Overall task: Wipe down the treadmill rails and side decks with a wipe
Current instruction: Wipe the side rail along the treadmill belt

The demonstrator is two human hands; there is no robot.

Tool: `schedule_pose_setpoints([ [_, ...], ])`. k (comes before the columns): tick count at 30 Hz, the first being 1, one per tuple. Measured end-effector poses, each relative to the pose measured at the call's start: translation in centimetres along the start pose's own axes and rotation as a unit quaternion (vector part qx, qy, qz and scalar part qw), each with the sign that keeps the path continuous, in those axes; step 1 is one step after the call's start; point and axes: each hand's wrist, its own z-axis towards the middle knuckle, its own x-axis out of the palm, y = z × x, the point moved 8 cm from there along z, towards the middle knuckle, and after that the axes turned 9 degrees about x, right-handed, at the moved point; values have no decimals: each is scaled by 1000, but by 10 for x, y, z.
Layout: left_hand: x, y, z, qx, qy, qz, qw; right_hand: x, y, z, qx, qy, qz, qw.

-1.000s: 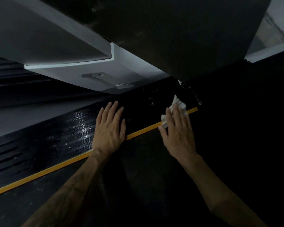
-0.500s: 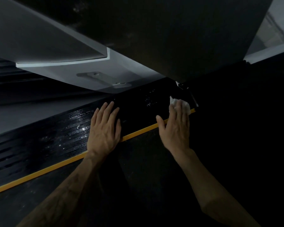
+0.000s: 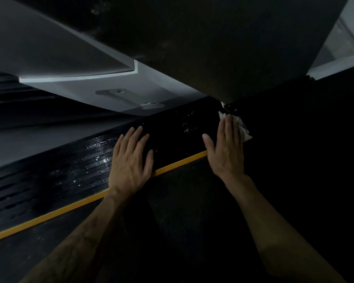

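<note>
As the wiping reaches the far end of the treadmill's black side deck, wet-streaked beside its yellow edge strip, the right hand, fingers flat, has pushed the white wipe up under the dark motor cover. The left hand stays spread flat, bracing. This stretch looks nearly finished.

I can read no writing, label, brand, number or sign anywhere in front of me; the light is too dim and every surface I see is plain.
</note>
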Motion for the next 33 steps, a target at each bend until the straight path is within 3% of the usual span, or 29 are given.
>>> schedule_pose_setpoints([
  [2, 0, 0, 0, 3, -3, -5, 1000, 1, 5, -2, -30, 7, 0, 1000],
  [6, -2, 0, 0, 0, -10, -16, 1000, 10, 1, -29, -173, 14, -14, 985],
  [10, -4, 1, 0, -1, -19, -26, 999, 3, -20, -15, -89, -8, -5, 996],
  [15, -1, 1, 0, 2, -13, -13, 1000, 2, 1, 4, -17, 8, -1, 1000],
  [20, -1, 1, 0, -3, -16, 8, 1000, 15, 19, -33, -158, 35, 11, 987],
  [25, 1, 2, 1, -3, -7, 25, 1000, 0, -11, -13, -82, -16, 20, 996],
  [29, 1, 3, 0, -3, -7, 10, 1000, 3, 3, 8, -10, 8, -12, 1000],
  [33, 1, 7, 2, -7, 4, 2, 1000, 14, 24, -18, -132, 18, -15, 991],
])
